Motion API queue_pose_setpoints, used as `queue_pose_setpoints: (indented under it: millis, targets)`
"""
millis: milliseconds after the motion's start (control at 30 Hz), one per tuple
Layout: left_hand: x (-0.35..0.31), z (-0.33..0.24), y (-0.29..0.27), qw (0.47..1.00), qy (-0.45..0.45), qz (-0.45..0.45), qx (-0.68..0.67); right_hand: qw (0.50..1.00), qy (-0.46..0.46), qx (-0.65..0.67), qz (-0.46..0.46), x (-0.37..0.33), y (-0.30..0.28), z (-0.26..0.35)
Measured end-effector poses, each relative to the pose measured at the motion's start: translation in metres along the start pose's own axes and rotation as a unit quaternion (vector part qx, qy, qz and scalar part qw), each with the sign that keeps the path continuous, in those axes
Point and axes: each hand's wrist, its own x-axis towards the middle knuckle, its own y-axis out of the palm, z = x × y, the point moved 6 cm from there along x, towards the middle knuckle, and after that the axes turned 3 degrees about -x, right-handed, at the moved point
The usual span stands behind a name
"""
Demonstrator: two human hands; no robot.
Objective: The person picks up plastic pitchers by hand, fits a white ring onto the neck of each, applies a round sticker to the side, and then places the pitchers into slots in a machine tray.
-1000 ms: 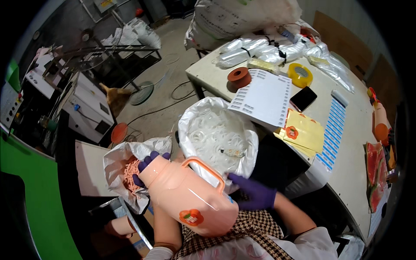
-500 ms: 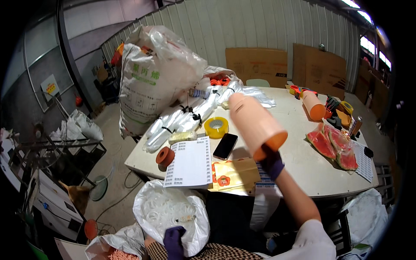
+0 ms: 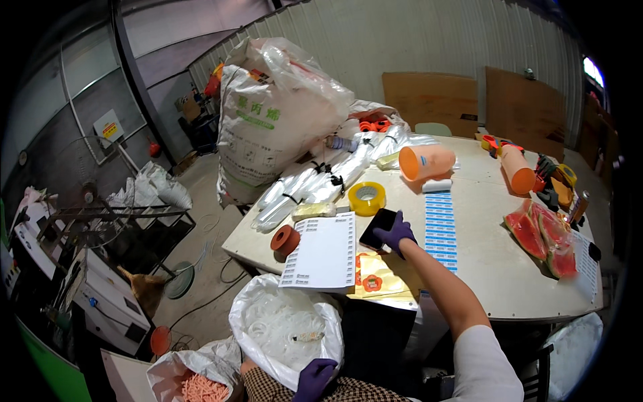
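Note:
My right hand (image 3: 396, 234), in a purple glove, is at the right edge of a black phone (image 3: 375, 226) on the table. Its thumb lies across the screen and the fingers close about that edge. Farther back, a hollow orange cylinder (image 3: 434, 162) rests on its side, open end toward the left. In front of it a roll of blue-and-white labels (image 3: 441, 231) trails toward the front edge. My left hand (image 3: 313, 380), also gloved, is low by the rim of a white bag (image 3: 242, 313) of clear rings. Its fingers look curled; what they hold is hidden.
Printed sheets (image 3: 321, 251), brown tape (image 3: 284, 240), yellow tape (image 3: 367, 198) and yellow packets (image 3: 382, 278) surround the phone. A big white sack (image 3: 254, 127) stands at the left, with clear plastic bundles beside it. Bagged watermelon slices (image 3: 544, 234) and a second orange cylinder (image 3: 517, 169) lie right.
My right hand has let go of the orange cylinder, which now lies on the table farther back, and has moved to the phone. The view has shifted. My left hand stays by the bag.

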Motion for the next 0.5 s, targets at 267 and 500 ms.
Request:
queue_pose_setpoints:
  millis: [267, 500]
  targets:
    - [-0.012, -0.006, 0.006, 0.966, 0.225, 0.106, 0.076, 0.967, 0.095, -0.075, -0.223, 0.032, 0.056, 0.039]
    - [-0.045, 0.030, -0.043, 0.974, 0.223, -0.036, -0.032, 0.930, -0.322, 0.026, -0.174, -0.003, -0.001, 0.011]
